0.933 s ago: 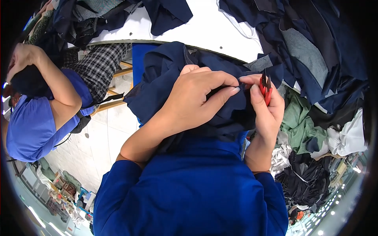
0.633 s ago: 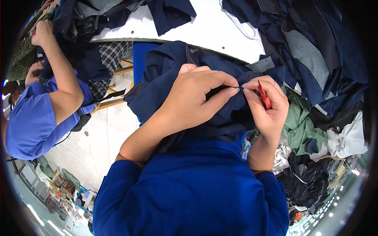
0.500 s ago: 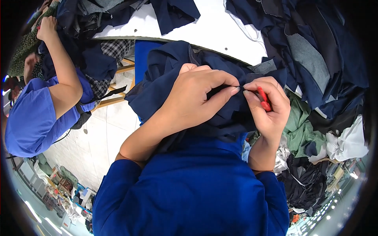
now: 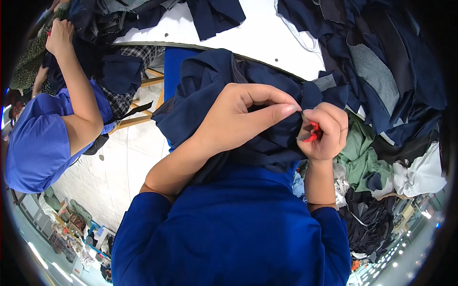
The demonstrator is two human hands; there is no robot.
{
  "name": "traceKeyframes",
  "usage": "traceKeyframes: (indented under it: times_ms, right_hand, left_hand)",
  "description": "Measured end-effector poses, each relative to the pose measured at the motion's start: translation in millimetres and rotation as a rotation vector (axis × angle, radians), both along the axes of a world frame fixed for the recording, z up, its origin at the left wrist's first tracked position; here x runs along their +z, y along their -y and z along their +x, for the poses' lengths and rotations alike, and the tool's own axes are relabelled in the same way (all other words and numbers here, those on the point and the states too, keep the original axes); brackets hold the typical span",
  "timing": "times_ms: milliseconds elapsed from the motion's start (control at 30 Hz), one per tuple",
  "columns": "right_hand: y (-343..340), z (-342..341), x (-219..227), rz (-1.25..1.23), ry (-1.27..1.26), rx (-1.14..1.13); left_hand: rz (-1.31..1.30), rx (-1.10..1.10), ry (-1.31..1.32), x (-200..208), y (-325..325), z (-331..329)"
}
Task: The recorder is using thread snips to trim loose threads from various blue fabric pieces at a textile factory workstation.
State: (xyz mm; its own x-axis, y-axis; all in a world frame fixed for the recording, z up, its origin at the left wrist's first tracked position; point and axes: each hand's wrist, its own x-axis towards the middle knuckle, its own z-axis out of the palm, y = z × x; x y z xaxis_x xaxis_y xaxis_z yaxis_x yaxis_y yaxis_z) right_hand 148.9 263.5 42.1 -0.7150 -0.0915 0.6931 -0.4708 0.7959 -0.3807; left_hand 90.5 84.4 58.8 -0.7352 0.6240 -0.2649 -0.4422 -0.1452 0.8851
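Note:
A dark navy garment (image 4: 210, 90) is bunched up in front of me, over the edge of a white table (image 4: 257, 33). My left hand (image 4: 243, 117) pinches a fold of the navy garment between thumb and forefinger. My right hand (image 4: 324, 131) is closed around small red-handled snips (image 4: 310, 136), whose tips sit against the fabric right beside my left fingertips. Both hands touch at the pinched spot.
A heap of navy, grey, green, white and black clothes (image 4: 381, 95) lies at the right. More dark garments (image 4: 143, 14) pile at the table's far side. A co-worker in a blue shirt (image 4: 43, 138) sits at the left, an arm raised to that pile.
The red snips have tilted down into my right fist and my hands have closed together. The co-worker's arm has gone up from the head to the far pile.

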Motion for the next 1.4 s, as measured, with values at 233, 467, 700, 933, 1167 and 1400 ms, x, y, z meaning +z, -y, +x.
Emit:
traceKeyframes:
  times_ms: [233, 467, 700, 933, 1167, 1400]
  right_hand:
    - [-2.4, 2.9, -11.8, -0.036, -0.084, 0.074]
    - [-0.6, 2.6, -8.4, -0.042, -0.022, 0.055]
    - [10.3, 9.3, -0.2, -0.517, 0.202, -0.089]
    - [21.7, 32.6, 23.9, -0.84, 0.576, -0.025]
    - [20.6, 32.8, 27.2, -0.794, 0.622, -0.098]
    - [17.2, 33.3, 28.6, -0.765, 0.629, -0.105]
  left_hand:
    - [0.083, -0.014, 0.116, 5.0, 1.8, 1.4]
    - [0.057, 0.024, -0.106, 0.6, 0.2, 1.4]
    - [-0.052, 0.19, -0.431, 0.4, -5.6, 2.9]
    - [-0.131, 0.245, -0.63, -0.3, -6.4, -0.3]
    - [-0.216, 0.218, -0.772, -4.8, -4.7, 0.3]
    - [-0.246, 0.222, -0.791, -4.7, -4.7, 2.0]
